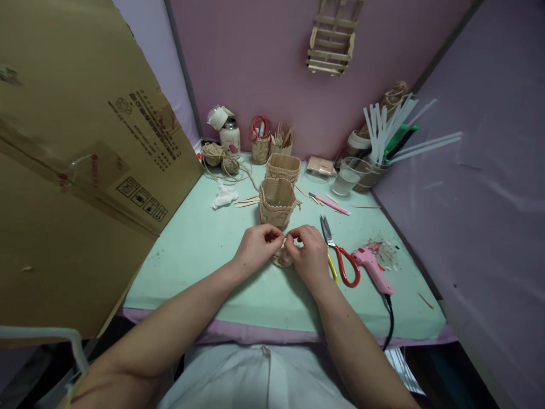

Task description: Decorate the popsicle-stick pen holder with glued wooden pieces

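Note:
My left hand (pixel 260 245) and my right hand (pixel 310 253) meet near the middle of the table, fingertips almost touching. Both are closed in a pinch, but whatever lies between the fingers is too small to make out. Just below the fingertips is a small round brown-and-white piece (pixel 281 258), partly covered by my right hand. Right behind my hands stands a woven-looking tan basket (pixel 277 211) with a braided rim, upright and open at the top. A second similar basket (pixel 284 163) stands behind it.
Scissors (pixel 340 255) with red handles and a pink glue gun (pixel 374 270) lie to the right. A pink pen-like tool (pixel 330 203), a plastic cup (pixel 347 177) and glue sticks (pixel 387 128) are farther back. Twine balls (pixel 213 153) and white tissue (pixel 225 195) sit left, beside a large cardboard box (pixel 85 170).

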### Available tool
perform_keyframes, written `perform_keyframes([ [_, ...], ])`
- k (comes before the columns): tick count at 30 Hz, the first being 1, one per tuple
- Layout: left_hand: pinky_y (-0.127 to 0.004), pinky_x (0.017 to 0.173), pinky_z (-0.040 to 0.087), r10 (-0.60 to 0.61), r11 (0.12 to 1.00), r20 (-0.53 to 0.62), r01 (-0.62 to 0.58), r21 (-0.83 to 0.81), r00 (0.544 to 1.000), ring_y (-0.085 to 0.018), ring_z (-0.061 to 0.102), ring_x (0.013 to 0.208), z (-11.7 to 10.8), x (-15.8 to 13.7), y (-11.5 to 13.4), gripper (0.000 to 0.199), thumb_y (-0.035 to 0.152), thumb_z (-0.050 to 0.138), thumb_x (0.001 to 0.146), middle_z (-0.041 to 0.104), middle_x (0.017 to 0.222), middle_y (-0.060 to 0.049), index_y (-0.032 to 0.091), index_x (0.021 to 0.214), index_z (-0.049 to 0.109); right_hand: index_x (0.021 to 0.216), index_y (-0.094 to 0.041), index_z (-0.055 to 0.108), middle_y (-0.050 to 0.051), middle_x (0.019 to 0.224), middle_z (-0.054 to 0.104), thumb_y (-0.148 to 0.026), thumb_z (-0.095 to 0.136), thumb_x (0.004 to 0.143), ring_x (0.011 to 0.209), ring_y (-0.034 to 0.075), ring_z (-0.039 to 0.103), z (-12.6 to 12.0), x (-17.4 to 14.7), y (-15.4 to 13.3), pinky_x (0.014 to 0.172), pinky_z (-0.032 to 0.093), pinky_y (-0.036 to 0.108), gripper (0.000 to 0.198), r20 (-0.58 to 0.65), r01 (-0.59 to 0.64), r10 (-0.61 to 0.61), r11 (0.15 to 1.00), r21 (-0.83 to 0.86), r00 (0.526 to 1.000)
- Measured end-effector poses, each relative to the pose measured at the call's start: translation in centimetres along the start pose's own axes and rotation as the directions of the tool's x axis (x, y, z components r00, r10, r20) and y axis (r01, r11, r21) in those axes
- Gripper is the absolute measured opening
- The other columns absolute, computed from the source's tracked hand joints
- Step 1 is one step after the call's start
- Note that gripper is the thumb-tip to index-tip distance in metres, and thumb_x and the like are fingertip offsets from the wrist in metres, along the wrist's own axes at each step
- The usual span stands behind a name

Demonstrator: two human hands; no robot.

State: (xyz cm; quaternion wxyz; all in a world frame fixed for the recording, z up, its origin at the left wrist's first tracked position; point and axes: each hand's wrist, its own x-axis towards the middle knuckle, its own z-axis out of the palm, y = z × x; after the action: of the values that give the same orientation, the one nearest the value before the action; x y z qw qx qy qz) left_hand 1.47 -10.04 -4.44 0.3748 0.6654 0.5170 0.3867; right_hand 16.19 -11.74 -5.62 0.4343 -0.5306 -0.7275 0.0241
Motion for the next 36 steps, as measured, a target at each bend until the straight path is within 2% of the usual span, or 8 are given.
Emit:
perform_keyframes([
  [8,-0.024,0.065,0.044,-0.050,0.999,0.020,0.050,-0.016,0.999,-0.015,0.061,0.068,0.1,0.1,0.0,0.013,0.022,0.059,0.070,0.070,0.073,-0.002,0.016,0.074,0.069,0.070,-0.023,0.048,0.001,0.069,0.054,-0.014,0.050,0.079,0.068,0.019,0.048,0.3,-0.1,0.2,0.065,0.037,0.032,0.013,-0.002,-0.071,0.071,0.997,-0.029,0.997],
  [12,-0.025,0.064,0.043,-0.118,0.978,0.043,0.124,-0.169,0.992,-0.014,0.059,0.066,0.1,0.4,-0.2,0.012,0.024,0.063,0.069,0.068,0.071,-0.002,0.014,0.073,0.068,0.069,-0.024,0.044,-0.001,0.067,0.050,-0.016,0.047,0.080,0.066,0.018,0.046,0.2,0.1,0.8,0.062,0.035,0.031,0.013,-0.038,-0.177,0.179,0.983,0.038,0.983],
  [19,-0.022,0.056,0.037,-0.291,0.770,0.221,0.365,-0.523,0.931,-0.008,0.047,0.055,-0.3,0.7,0.3,0.022,0.032,0.074,0.064,0.059,0.063,0.001,0.013,0.069,0.063,0.058,-0.023,0.041,-0.003,0.054,0.044,-0.027,0.042,0.090,0.056,0.015,0.041,-0.6,0.2,0.7,0.056,0.032,0.029,0.032,0.094,-0.349,0.336,0.916,0.196,0.937],
  [21,-0.022,0.057,0.037,-0.299,0.720,0.284,0.411,-0.559,0.911,-0.007,0.046,0.055,-0.6,0.7,0.7,0.026,0.033,0.076,0.063,0.059,0.065,0.000,0.013,0.069,0.062,0.066,-0.022,0.053,-0.002,0.063,0.054,-0.030,0.048,0.089,0.061,0.015,0.048,-0.7,0.3,0.7,0.060,0.037,0.029,0.025,0.146,-0.336,0.306,0.895,0.293,0.941],
  [24,-0.022,0.057,0.037,-0.296,0.691,0.331,0.440,-0.573,0.896,-0.006,0.045,0.055,-0.8,0.7,0.9,0.028,0.035,0.077,0.063,0.059,0.067,0.000,0.013,0.070,0.062,0.091,-0.021,0.063,0.003,0.090,0.065,-0.025,0.054,0.085,0.074,0.016,0.056,-0.7,0.5,0.6,0.067,0.044,0.029,0.011,0.163,-0.298,0.252,0.854,0.425,0.954],
  [28,-0.023,0.058,0.038,-0.241,0.819,0.188,0.304,-0.487,0.952,-0.009,0.049,0.057,-0.5,0.7,0.4,0.021,0.032,0.071,0.068,0.059,0.064,0.001,0.014,0.070,0.062,0.084,-0.021,0.063,0.003,0.085,0.064,-0.021,0.057,0.083,0.078,0.017,0.057,-0.7,0.6,0.3,0.069,0.045,0.031,0.006,0.035,-0.175,0.174,0.919,0.353,0.984],
  [31,-0.024,0.064,0.042,-0.126,0.946,0.034,0.130,-0.296,0.991,-0.012,0.056,0.066,-0.2,0.4,0.1,0.013,0.027,0.065,0.071,0.064,0.070,-0.001,0.014,0.073,0.065,0.080,-0.021,0.061,0.003,0.081,0.063,-0.020,0.059,0.082,0.078,0.018,0.057,-0.5,0.5,0.0,0.072,0.046,0.033,0.003,-0.044,-0.075,0.090,0.962,0.261,0.995],
  [36,-0.024,0.065,0.044,0.053,0.998,-0.057,-0.054,-0.023,0.997,-0.013,0.059,0.067,0.0,-0.2,0.3,0.010,0.021,0.060,0.075,0.068,0.071,-0.001,0.015,0.074,0.068,0.079,-0.022,0.060,0.003,0.080,0.064,-0.017,0.057,0.083,0.079,0.019,0.058,0.0,0.2,0.1,0.075,0.046,0.035,0.007,-0.068,-0.013,0.026,0.982,0.189,0.997],
])
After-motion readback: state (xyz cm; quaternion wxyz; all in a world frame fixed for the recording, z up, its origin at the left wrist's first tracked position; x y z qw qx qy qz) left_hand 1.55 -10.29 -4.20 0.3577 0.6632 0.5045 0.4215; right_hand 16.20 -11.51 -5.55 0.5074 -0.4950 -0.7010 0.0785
